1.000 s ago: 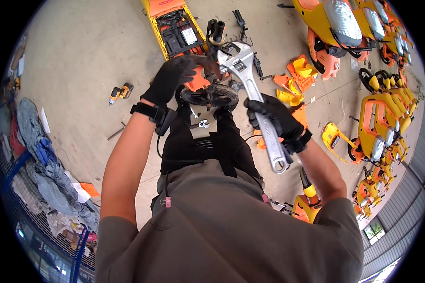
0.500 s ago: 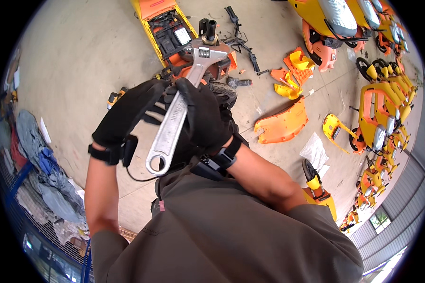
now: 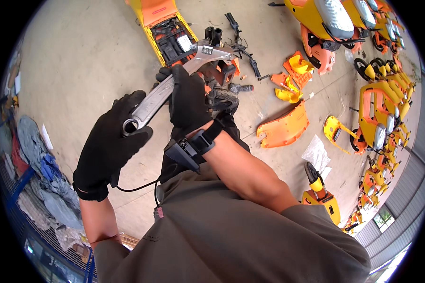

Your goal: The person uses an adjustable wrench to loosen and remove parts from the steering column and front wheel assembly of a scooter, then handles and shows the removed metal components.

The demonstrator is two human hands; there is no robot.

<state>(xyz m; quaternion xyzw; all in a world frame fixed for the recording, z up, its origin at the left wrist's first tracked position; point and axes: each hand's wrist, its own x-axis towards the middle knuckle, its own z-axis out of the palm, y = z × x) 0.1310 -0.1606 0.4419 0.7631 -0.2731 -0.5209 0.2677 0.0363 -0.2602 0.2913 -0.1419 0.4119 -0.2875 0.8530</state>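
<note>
A long silver adjustable wrench (image 3: 151, 96) runs diagonally, its head over or against a dark part below a black upright tube (image 3: 216, 37); exact contact is unclear. My gloved left hand (image 3: 107, 139) grips the ring end of the handle. My gloved right hand (image 3: 189, 99) is closed round the handle nearer the head. Beneath the head are orange and dark parts and a partly hidden black wheel (image 3: 222, 99). Beyond them lies an open yellow body section (image 3: 151, 37) with black components inside.
Loose orange panels (image 3: 283, 125), yellow pieces (image 3: 288, 94) and black handlebar parts (image 3: 250, 61) lie on the concrete floor (image 3: 80, 56). Rows of yellow scooters (image 3: 373, 113) stand at the right. Grey sheeting (image 3: 56, 198) and a blue mesh fence (image 3: 28, 217) are at the left.
My left hand has moved down-left onto the handle's end. My right hand came leftward and shifted toward the head. The wrench has swung to a flatter diagonal, its head beside the tube.
</note>
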